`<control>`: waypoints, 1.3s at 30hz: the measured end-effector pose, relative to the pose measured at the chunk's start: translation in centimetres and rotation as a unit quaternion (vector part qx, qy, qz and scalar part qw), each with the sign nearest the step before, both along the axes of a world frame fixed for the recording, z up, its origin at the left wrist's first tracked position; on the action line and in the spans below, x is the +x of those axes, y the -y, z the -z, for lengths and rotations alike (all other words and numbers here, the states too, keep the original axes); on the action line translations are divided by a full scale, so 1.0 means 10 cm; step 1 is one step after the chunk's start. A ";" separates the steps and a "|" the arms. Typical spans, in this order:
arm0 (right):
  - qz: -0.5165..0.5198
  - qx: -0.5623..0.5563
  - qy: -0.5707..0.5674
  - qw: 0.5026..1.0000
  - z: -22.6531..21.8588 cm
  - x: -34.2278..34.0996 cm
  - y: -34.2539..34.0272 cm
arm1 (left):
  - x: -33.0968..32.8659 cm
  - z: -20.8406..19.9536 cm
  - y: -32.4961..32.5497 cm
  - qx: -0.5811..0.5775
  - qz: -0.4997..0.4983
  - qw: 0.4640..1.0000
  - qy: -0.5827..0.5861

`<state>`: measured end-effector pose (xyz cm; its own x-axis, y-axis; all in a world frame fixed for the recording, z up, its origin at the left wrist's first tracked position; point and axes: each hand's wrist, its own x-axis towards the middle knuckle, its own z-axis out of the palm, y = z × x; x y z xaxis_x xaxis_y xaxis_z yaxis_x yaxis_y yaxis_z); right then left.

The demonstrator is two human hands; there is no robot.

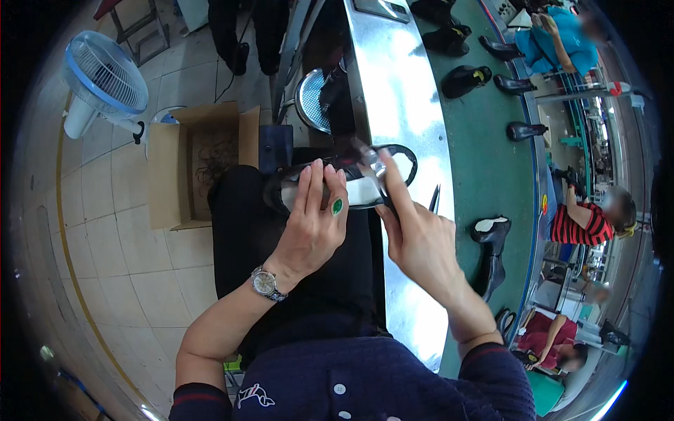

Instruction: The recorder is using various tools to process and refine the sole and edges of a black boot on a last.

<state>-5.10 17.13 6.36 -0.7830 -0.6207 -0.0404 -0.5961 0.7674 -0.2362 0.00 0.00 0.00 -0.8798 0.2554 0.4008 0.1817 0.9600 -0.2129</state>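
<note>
A black shoe (365, 192) lies sole side up across my lap, its pale underside showing between dark edges. My left hand (312, 224) holds it from above, fingers stretched along the underside and the thumb hidden. A ring with a green stone is on one finger, and a watch (265, 282) is round the wrist. My right hand (418, 228) is closed round the dark handle of a hand tool (375, 167). Its shiny metal head is over the shoe, smeared by motion, so its exact kind is unclear.
A metal-topped bench (414, 295) runs along my right, with a pointed dark tool (435, 199) on it. Beyond, a green conveyor (477, 168) carries several black boots (466, 81). An open cardboard box (172, 168) and a fan (105, 74) stand left. Other people work across the line.
</note>
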 end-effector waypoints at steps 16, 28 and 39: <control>-0.015 0.036 0.052 0.998 -0.24 0.23 -0.24 | 0.40 -0.20 -0.33 0.283 -0.036 0.955 0.084; 0.043 -0.008 0.017 0.999 -0.37 0.24 -0.51 | 0.47 -0.29 0.10 0.392 0.099 0.904 0.137; -0.027 -0.086 0.384 0.919 -0.49 0.75 -0.29 | 1.23 -0.15 0.19 0.601 -0.152 0.772 0.140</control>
